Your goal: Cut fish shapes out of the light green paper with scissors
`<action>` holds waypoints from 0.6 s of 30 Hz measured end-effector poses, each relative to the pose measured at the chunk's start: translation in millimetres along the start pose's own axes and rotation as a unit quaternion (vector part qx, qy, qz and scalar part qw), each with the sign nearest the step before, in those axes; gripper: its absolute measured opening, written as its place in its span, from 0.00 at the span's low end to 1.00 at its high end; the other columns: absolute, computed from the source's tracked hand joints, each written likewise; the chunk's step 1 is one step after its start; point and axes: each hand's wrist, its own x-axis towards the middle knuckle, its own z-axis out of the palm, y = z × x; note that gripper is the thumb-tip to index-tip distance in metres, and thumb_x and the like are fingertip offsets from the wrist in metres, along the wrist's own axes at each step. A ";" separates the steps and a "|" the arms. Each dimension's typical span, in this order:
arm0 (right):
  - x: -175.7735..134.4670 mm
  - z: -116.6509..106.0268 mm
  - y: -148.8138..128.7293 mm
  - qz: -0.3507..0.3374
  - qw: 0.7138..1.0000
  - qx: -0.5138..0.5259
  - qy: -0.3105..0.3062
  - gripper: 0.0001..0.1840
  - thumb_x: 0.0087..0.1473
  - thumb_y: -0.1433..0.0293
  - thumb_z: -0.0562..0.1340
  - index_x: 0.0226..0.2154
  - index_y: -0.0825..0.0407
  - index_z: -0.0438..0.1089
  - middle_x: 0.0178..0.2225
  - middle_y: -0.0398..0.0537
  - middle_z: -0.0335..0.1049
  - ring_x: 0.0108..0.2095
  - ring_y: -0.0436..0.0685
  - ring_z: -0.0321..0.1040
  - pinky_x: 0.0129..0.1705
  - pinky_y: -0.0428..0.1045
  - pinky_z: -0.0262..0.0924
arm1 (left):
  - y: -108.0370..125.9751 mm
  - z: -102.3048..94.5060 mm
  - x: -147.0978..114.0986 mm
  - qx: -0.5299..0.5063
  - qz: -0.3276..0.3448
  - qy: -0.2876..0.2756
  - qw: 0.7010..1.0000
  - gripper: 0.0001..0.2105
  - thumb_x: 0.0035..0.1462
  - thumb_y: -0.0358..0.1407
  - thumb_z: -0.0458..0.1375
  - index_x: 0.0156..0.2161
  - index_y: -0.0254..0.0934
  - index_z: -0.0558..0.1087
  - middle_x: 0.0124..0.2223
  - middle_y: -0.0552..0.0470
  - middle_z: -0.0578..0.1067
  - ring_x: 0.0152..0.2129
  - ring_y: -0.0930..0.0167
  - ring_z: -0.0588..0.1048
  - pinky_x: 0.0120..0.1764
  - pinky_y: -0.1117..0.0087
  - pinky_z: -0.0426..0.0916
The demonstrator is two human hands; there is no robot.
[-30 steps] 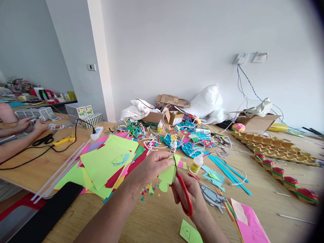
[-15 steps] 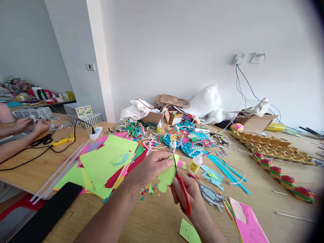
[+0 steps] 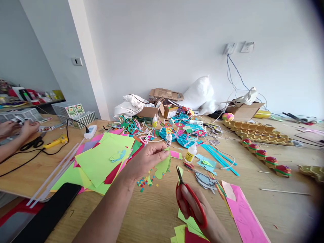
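Observation:
My left hand (image 3: 152, 157) pinches the top of a light green paper cutout (image 3: 162, 167) with rounded, wavy edges, which hangs below the fingertips. To its right, my right hand (image 3: 189, 195) grips red-handled scissors (image 3: 203, 214) through the loops. Their blades point up and are nearly together, apart from the cutout. A small pale green paper scrap (image 3: 186, 173) shows beside the blades. Under the cutout lie colourful paper dots (image 3: 142, 184). A grey-blue paper fish (image 3: 205, 180) rests right of the scissors, near a white glue bottle (image 3: 190, 152).
Coloured paper sheets (image 3: 101, 157) are piled at left, beside a black slab-like object (image 3: 50, 209). Pink paper (image 3: 246, 216) lies at right, near painted egg-carton pieces (image 3: 270, 161). Craft pieces and cardboard boxes (image 3: 149, 111) crowd the back. Another person's hands (image 3: 29, 128) work at far left.
The scissors have come away from the green cutout, down towards me. My left hand still holds the cutout. The view has turned slightly right, showing more paper pieces at the bottom.

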 end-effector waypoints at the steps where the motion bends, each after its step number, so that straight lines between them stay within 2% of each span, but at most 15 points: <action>1: -3.3 -1.9 3.1 0.007 1.000 -0.007 -0.011 0.26 0.56 0.50 0.47 0.20 0.51 0.59 0.12 0.36 0.54 0.15 0.48 0.50 0.21 0.45 0.47 | -0.6 0.6 1.1 0.002 0.000 -0.007 1.000 0.13 0.55 0.41 0.51 0.24 0.36 0.59 0.24 0.59 0.52 0.21 0.77 0.51 0.23 0.75 0.48; 4: -8.9 -9.5 4.5 0.014 0.998 -0.032 -0.053 0.26 0.59 0.52 0.45 0.19 0.51 0.60 0.13 0.37 0.55 0.16 0.48 0.51 0.23 0.46 0.49 | -3.9 2.2 4.5 0.009 -0.013 -0.024 1.000 0.11 0.55 0.39 0.52 0.26 0.36 0.60 0.23 0.60 0.53 0.20 0.78 0.51 0.23 0.74 0.47; 7: -7.8 -19.1 -1.9 -0.012 0.997 -0.029 -0.067 0.27 0.59 0.53 0.45 0.17 0.51 0.58 0.13 0.38 0.55 0.17 0.49 0.51 0.23 0.46 0.49 | -7.4 2.1 6.6 0.048 -0.017 -0.008 0.999 0.09 0.53 0.37 0.54 0.26 0.35 0.62 0.23 0.60 0.54 0.20 0.78 0.52 0.23 0.74 0.47; 11: 4.0 -34.2 -17.9 -0.071 0.997 -0.021 -0.008 0.23 0.56 0.54 0.51 0.18 0.51 0.58 0.15 0.38 0.55 0.18 0.49 0.49 0.21 0.46 0.45 | -9.9 2.0 5.8 0.088 -0.015 -0.014 0.996 0.07 0.51 0.36 0.56 0.29 0.35 0.65 0.24 0.60 0.57 0.22 0.77 0.55 0.25 0.75 0.49; 15: 21.7 -41.8 -45.9 -0.084 0.995 -0.005 0.061 0.13 0.47 0.60 0.63 0.28 0.51 0.62 0.22 0.38 0.59 0.22 0.48 0.53 0.23 0.45 0.48 | -8.1 5.1 3.9 0.071 -0.036 -0.044 0.996 0.06 0.50 0.35 0.57 0.34 0.37 0.65 0.22 0.62 0.54 0.20 0.77 0.54 0.23 0.75 0.49; 18: 32.9 -36.7 -67.4 -0.108 0.993 -0.016 0.034 0.11 0.46 0.64 0.64 0.29 0.52 0.64 0.25 0.40 0.63 0.24 0.49 0.56 0.24 0.45 0.50 | -5.8 7.6 2.8 0.052 -0.032 -0.066 0.996 0.07 0.49 0.33 0.57 0.35 0.38 0.64 0.21 0.63 0.55 0.20 0.78 0.55 0.23 0.76 0.50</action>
